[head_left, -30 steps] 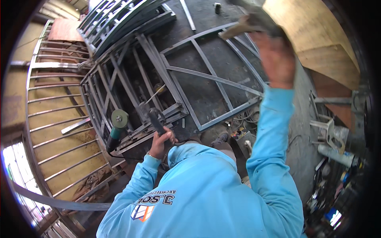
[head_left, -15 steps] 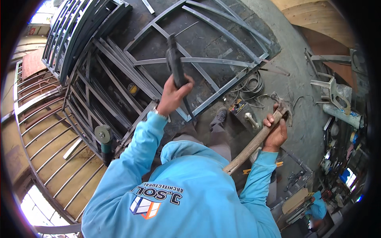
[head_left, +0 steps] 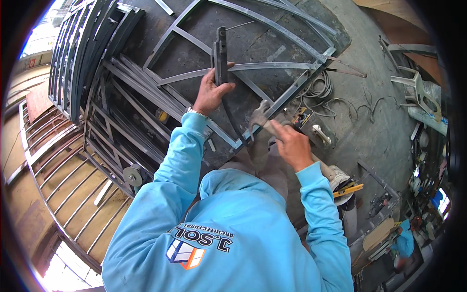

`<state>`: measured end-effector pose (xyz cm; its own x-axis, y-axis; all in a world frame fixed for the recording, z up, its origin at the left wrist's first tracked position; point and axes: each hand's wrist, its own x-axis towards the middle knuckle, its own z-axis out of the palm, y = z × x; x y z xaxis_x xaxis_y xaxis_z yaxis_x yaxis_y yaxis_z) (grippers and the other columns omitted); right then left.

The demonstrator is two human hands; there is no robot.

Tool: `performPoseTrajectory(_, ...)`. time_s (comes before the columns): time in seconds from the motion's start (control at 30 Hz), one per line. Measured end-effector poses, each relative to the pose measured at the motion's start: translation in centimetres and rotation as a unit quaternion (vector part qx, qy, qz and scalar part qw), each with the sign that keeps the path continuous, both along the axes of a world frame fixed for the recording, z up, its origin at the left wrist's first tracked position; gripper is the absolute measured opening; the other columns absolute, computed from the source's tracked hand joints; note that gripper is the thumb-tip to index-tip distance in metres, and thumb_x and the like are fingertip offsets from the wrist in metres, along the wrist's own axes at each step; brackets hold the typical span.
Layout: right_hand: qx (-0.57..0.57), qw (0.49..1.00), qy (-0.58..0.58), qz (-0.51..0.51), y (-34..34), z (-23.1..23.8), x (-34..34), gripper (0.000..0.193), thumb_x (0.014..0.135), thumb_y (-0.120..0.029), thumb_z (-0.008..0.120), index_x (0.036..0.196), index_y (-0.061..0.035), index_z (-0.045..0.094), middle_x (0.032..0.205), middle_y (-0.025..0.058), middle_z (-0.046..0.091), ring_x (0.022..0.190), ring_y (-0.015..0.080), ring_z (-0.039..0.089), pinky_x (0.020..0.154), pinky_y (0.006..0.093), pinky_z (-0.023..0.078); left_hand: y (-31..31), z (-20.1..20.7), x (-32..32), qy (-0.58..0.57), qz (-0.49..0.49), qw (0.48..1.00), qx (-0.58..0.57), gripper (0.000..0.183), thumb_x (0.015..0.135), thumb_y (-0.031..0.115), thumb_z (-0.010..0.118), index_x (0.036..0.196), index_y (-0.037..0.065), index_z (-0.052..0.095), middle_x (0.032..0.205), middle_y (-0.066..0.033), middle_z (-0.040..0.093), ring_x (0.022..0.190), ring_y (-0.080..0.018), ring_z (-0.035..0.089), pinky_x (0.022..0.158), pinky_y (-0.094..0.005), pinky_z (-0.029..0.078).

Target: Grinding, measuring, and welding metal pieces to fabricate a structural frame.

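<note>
In my left hand [head_left: 210, 92] is a black welding electrode holder [head_left: 221, 51], held upright with the fingers wrapped round its grip. A thin electrode [head_left: 241, 25] sticks out from its top end, and a dark cable [head_left: 230, 119] hangs below the hand. My right hand [head_left: 294, 148] is closed on the handle of a claw hammer [head_left: 259, 117]. The hammer's head points forward and left, near the front corner of a grey welded metal frame [head_left: 287, 100]; whether it touches the frame I cannot tell. That frame lies on a dark worktop [head_left: 265, 41].
Metal bars [head_left: 141, 87] and curved grilles [head_left: 80, 58] are stacked to the left, near an angle grinder [head_left: 132, 175]. Coiled cable [head_left: 318, 87] lies on the floor at right, before a white plastic chair [head_left: 413, 90]. A bucket [head_left: 348, 214] stands by my right arm. Another person [head_left: 404, 238] is at lower right.
My right hand has swung the hammer inward, from out at the right to near the frame's front corner. My left hand and the electrode holder have shifted slightly upward.
</note>
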<state>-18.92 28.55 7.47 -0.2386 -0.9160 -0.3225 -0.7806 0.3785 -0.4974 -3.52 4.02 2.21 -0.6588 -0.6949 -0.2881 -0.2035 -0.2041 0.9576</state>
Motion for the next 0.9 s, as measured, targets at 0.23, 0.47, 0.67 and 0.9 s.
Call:
performPoseTrajectory(0.23, 0.049, 0.999, -0.01, 0.015, -1.5, -1.2, 2.4, 0.048, 0.079, -0.014, 0.069, 0.126, -0.0172, 0.059, 0.088, 0.0119, 0.063, 0.08, 0.0338, 0.065, 0.069, 0.0439, 0.053, -0.8, -2.6, 2.2, -0.021, -0.008, 0.997, -0.078, 0.055, 0.071, 0.017, 0.068, 0.124, 0.005, 0.061, 0.073, 0.0036, 0.043, 0.067, -0.0087, 0.044, 0.062, -0.0259, 0.038)
performPoseTrajectory(0.47, 0.075, 0.996, 0.015, -0.052, -2.1, -1.3, 2.5, 0.046, 0.081, -0.015, 0.069, 0.126, -0.0183, 0.059, 0.089, 0.0139, 0.063, 0.082, 0.0346, 0.066, 0.071, 0.0444, 0.053, -0.9, -2.3, 2.5, -0.04, -0.014, 0.999, -0.034, 0.059, 0.076, 0.019, 0.066, 0.133, 0.005, 0.056, 0.093, 0.0055, 0.053, 0.07, -0.0045, 0.041, 0.064, -0.02, 0.034)
performPoseTrajectory(0.67, 0.053, 0.995, -0.052, -0.072, -1.9, -0.8, 3.1, 0.044, 0.081, -0.013, 0.069, 0.124, -0.014, 0.06, 0.09, 0.0158, 0.065, 0.086, 0.0372, 0.065, 0.073, 0.0452, 0.053, -0.2, -1.2, 2.3, -0.043, 0.011, 0.999, -0.004, 0.057, 0.077, 0.018, 0.066, 0.131, 0.004, 0.057, 0.09, 0.0038, 0.054, 0.071, -0.0056, 0.044, 0.065, -0.0202, 0.036)
performPoseTrajectory(0.9, -0.006, 0.82, -0.443, -0.363, 0.2, -1.6, -0.3, 0.056, 0.089, -0.015, 0.065, 0.137, -0.007, 0.038, 0.072, 0.0031, 0.054, 0.049, 0.0074, 0.05, 0.041, 0.0251, 0.039, 2.4, -1.1, 2.1, 0.03, 0.071, 0.995, 0.06, 0.038, 0.079, 0.009, 0.068, 0.115, 0.001, 0.058, 0.099, -0.0027, 0.064, 0.071, -0.0059, 0.052, 0.065, -0.0235, 0.044)
